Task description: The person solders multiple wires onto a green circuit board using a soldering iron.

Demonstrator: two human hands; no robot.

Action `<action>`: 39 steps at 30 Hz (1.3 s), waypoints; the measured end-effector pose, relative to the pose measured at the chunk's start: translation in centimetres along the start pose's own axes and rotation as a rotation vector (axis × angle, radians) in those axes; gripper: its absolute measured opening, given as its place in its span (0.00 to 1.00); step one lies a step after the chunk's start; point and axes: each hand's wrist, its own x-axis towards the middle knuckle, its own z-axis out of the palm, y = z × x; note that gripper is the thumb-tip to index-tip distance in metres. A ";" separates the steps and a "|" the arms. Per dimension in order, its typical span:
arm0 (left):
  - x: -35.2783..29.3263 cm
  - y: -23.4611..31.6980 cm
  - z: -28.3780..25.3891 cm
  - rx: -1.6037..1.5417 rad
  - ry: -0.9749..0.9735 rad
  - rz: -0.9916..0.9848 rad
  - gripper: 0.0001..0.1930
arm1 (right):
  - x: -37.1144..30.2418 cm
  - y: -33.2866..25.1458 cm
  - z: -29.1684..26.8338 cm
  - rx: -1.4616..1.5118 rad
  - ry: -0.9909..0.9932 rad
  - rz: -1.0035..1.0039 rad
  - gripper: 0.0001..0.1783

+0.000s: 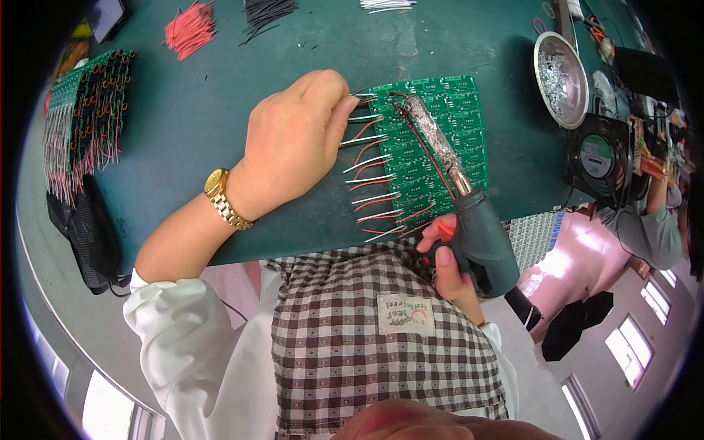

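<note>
A green circuit board panel (pixel 468 136) lies on the table in front of me, with red and white wires (pixel 374 159) sticking out along its left edge. My left hand (pixel 293 139) is closed in a pinch at the panel's upper left corner, on a thin wire (pixel 364 97) whose end runs under the fingertips. My right hand (pixel 452 273) grips a soldering gun (pixel 485 238) with a dark body and red trigger. Its long, crusted metal barrel slants over the panel, and the thin tip reaches the top row beside my left fingertips. Whether the tip touches is unclear.
Bundles of red wires (pixel 189 31), black wires (pixel 265 13) and white wires (pixel 386 4) lie at the back. Wired boards (pixel 88 110) are stacked at left. A metal bowl (pixel 562 81) and a black fan (pixel 600 158) stand right; beyond is another person's arm (pixel 655 220).
</note>
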 end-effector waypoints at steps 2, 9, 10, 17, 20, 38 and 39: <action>-0.1 -0.2 0.0 0.010 0.002 0.006 0.07 | -0.1 0.1 0.0 0.008 0.009 0.004 0.18; 0.0 -0.3 -0.2 0.001 -0.002 0.015 0.04 | -0.3 0.6 -0.4 -0.060 -0.046 -0.028 0.19; -0.1 -0.4 -0.1 -0.001 0.001 0.017 0.04 | -0.2 0.6 -0.3 -0.063 -0.045 -0.030 0.19; 0.1 -0.4 0.2 0.019 0.012 0.009 0.07 | -0.1 1.0 0.2 0.033 0.002 -0.018 0.20; 0.1 -0.5 0.1 0.010 0.001 0.015 0.07 | -0.3 1.2 0.3 0.056 0.032 -0.030 0.20; -0.6 0.2 0.2 -0.016 -0.058 -0.034 0.06 | -0.9 0.1 -0.1 0.065 -0.010 0.008 0.19; -0.5 0.1 0.4 -0.020 -0.065 -0.039 0.06 | -0.9 0.2 -0.1 0.053 0.006 0.032 0.19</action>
